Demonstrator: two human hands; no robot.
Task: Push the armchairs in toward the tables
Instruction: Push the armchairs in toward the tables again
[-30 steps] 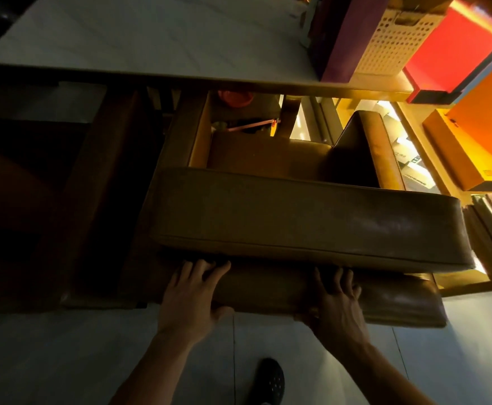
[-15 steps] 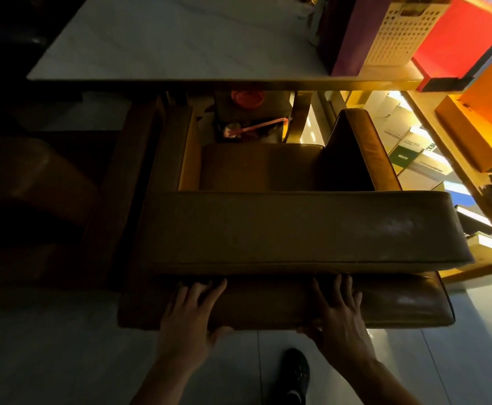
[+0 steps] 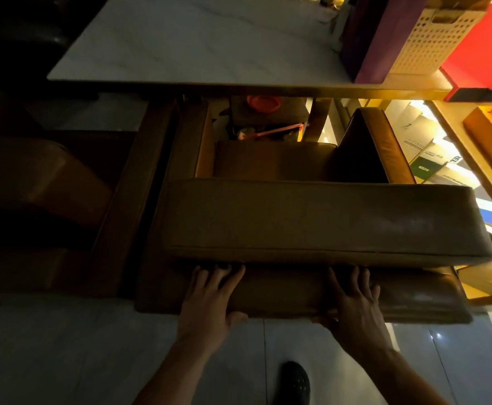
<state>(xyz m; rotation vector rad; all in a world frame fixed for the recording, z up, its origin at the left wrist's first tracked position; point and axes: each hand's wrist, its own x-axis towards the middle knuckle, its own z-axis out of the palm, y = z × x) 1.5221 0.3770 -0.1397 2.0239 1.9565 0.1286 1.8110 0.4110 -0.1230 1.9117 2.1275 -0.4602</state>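
Note:
A brown leather armchair (image 3: 311, 220) stands with its back toward me and its seat facing a white marble table (image 3: 198, 45). The front of the seat reaches the table's near edge. My left hand (image 3: 209, 299) lies on the lower pad of the chair's back, left of centre, fingers spread on top and thumb hooked under the edge. My right hand (image 3: 352, 305) holds the same pad right of centre in the same way.
A second dark armchair (image 3: 34, 182) stands close on the left. A purple box (image 3: 379, 39), a white perforated basket (image 3: 431, 39) and a red box (image 3: 484, 48) crowd the table's right end. Lit shelves with boxes (image 3: 431, 159) flank the chair's right side. My shoe (image 3: 294, 384) is on pale floor tiles.
Both hands stay on the chair's back pad. The view has swung left, so the table and chair sit further right in frame and more of the neighbouring armchair shows.

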